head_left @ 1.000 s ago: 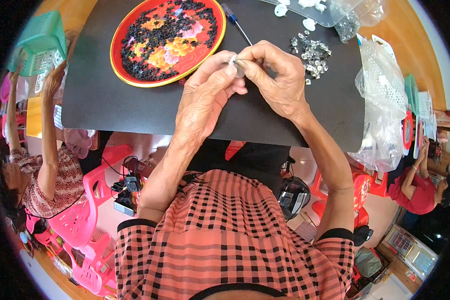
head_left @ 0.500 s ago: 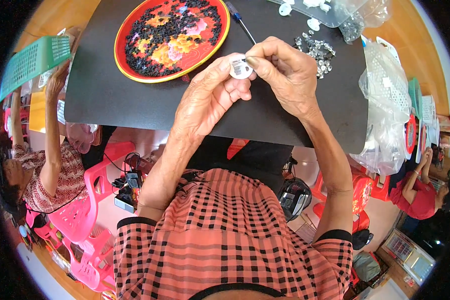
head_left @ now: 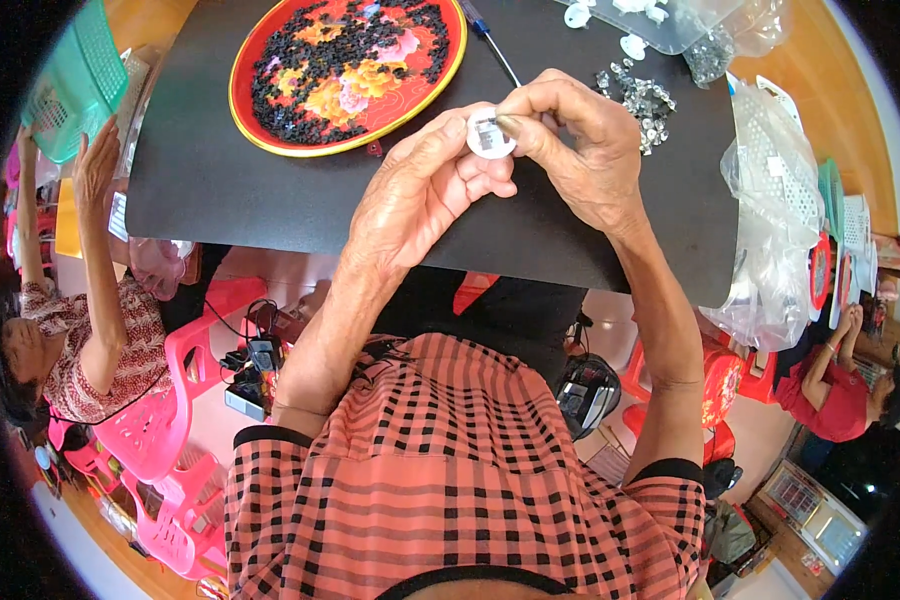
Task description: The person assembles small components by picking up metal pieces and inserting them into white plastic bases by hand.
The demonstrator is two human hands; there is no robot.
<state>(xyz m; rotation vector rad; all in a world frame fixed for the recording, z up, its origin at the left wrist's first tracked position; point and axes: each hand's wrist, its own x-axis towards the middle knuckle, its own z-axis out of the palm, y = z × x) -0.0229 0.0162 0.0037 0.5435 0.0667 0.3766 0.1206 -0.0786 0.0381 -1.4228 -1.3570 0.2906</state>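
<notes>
A small white round cap (head_left: 490, 133) with a metal piece in its middle is pinched between both hands above the black table mat (head_left: 220, 190). My left hand (head_left: 420, 195) holds it from the left with thumb and fingers. My right hand (head_left: 580, 150) grips its right edge with thumb and forefinger. Behind the hands stands a red round tray (head_left: 448, 70) with a flower pattern, covered with several small black parts. A heap of small shiny metal parts (head_left: 645, 97) lies just right of my right hand.
A screwdriver (head_left: 490, 40) lies beside the tray. Clear plastic bags (head_left: 770, 220) and white caps (head_left: 630, 45) sit at the right and back. A green basket (head_left: 75, 80) is at far left. Another person's raised arm (head_left: 95, 230) and pink chairs (head_left: 170, 420) are at left; another person (head_left: 840, 380) is at right.
Both hands have lifted the white cap closer to the camera and turned its face up; the view has shifted so the tray sits higher in the picture.
</notes>
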